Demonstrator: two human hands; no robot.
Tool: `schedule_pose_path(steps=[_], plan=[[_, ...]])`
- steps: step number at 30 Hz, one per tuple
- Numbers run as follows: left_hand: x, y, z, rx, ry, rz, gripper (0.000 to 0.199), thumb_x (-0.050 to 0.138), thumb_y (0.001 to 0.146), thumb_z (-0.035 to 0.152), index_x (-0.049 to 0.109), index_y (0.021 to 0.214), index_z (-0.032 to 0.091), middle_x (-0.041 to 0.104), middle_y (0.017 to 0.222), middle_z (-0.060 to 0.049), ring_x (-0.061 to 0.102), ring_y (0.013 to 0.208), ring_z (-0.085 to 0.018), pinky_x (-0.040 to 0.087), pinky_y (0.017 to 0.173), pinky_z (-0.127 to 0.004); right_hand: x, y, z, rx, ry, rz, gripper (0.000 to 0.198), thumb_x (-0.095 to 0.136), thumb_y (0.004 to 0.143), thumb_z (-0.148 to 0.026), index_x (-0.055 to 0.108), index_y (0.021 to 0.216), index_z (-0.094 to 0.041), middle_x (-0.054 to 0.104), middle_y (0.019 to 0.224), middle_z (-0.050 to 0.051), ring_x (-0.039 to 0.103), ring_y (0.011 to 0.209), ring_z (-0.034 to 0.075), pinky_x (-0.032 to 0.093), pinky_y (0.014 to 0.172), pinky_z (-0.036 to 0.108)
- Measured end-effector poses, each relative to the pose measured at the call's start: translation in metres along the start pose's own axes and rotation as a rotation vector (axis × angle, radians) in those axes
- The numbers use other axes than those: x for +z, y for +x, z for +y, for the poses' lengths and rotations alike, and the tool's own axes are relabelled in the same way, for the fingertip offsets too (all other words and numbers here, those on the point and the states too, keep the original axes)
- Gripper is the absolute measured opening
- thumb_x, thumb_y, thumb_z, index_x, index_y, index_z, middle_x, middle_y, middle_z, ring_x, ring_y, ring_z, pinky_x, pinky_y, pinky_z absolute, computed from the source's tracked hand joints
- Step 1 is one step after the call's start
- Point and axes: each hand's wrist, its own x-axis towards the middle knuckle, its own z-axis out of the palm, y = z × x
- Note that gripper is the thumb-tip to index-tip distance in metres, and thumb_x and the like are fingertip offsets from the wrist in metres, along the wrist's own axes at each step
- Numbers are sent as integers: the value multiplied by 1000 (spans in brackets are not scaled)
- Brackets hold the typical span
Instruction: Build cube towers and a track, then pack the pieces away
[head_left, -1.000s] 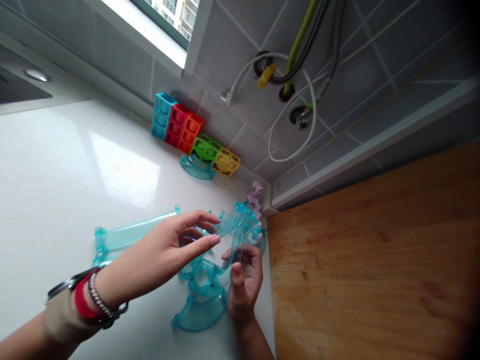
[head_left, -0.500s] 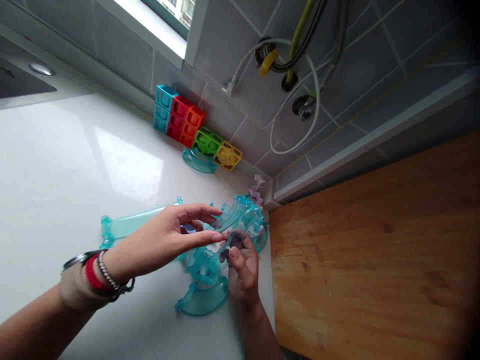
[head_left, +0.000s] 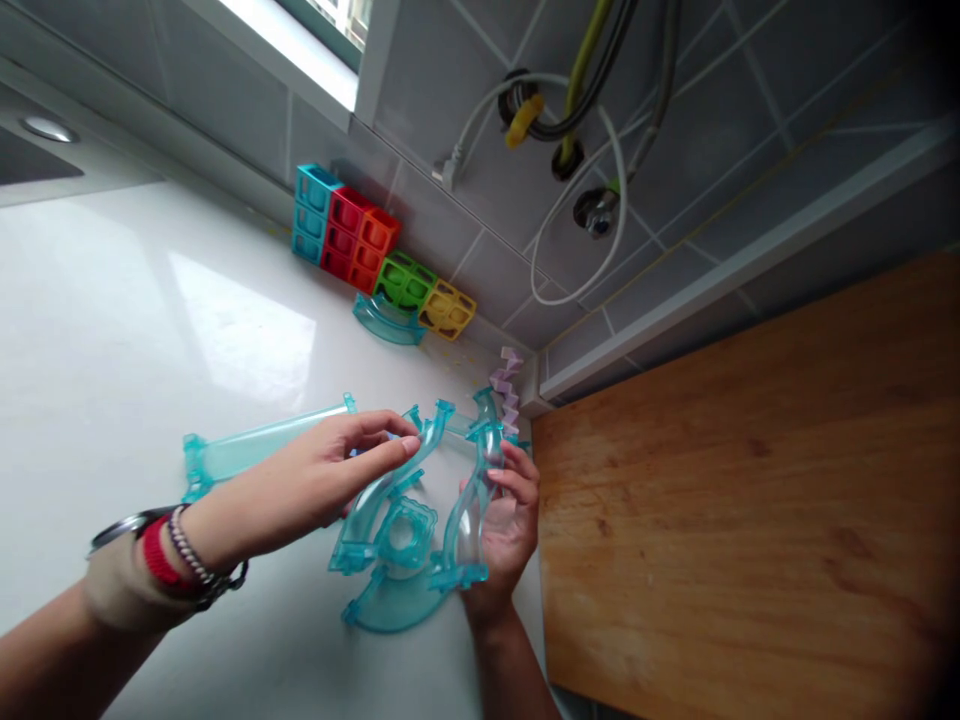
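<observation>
Thumb and fingertips of my left hand (head_left: 341,465) close on a clear teal S-curved track piece (head_left: 365,515), which slants down toward me. My right hand (head_left: 510,525), on the right, has its fingers curled round a second S-curved track piece (head_left: 469,520). The two pieces are apart. Between them, lower down, is a square teal connector (head_left: 406,535) with a round hole. Beneath that connector lies a wide curved track piece (head_left: 397,605). Left of my left hand, a long straight track piece (head_left: 262,440) rests on the counter, partly covered by the hand.
Against the tiled wall stand blue (head_left: 311,215), red (head_left: 346,235), orange (head_left: 375,250), green (head_left: 405,283) and yellow (head_left: 448,310) blocks. A curved teal piece (head_left: 388,320) leans there. A lilac zigzag piece (head_left: 508,385) is at the corner. A wooden board (head_left: 735,500) fills the right side.
The S-curved pieces, close together and overlapping before, are now separated, one in each hand. My right hand has turned and moved slightly right. The connector between them shows more clearly.
</observation>
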Motion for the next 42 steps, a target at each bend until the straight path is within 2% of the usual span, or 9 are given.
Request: schedule_pose_path(steps=[2,8,16,20,35,42], plan=[[0,0,1,40,22,3,38,65,88,58,78,105,27,67,69,0,55,53,-17,40,44,-24,0,-3,0,-42,-52,-32,25,64,90,-10,62,108,-28,56,137,9,58,128,27,50,104,54],[0,1,-5,125,107,9,36,66,86,57,80,100,27,71,76,-1,65,73,-23,51,61,-28,-1,-7,-2,-98,-121,-126,36,58,91,-5,65,115,-31,56,140,8,57,129,26,53,101,50],[1,2,-10,107,108,-37,34,60,94,55,77,105,27,75,99,-1,66,91,-25,50,70,-28,1,-9,-1,-111,-109,-149,39,61,89,-4,65,116,-32,56,140,7,60,125,25,54,100,50],[3,1,-7,115,103,-32,34,60,94,54,77,104,26,76,100,-2,67,95,-27,51,77,-31,1,-10,-2,-117,-125,-145,39,64,89,-5,65,116,-32,57,138,8,60,124,26,56,98,50],[11,-1,-5,133,53,-65,36,53,99,55,70,100,23,72,101,-2,63,99,-26,48,83,-33,-1,-9,-6,-135,-126,-172,38,64,90,-5,66,117,-32,59,136,8,61,126,27,58,98,50],[11,-3,-3,120,33,-70,35,52,99,52,68,94,22,65,86,1,57,79,-19,46,72,-29,-2,-8,-7,-136,-122,-192,40,66,89,-5,67,118,-33,59,136,8,62,125,26,59,97,49]])
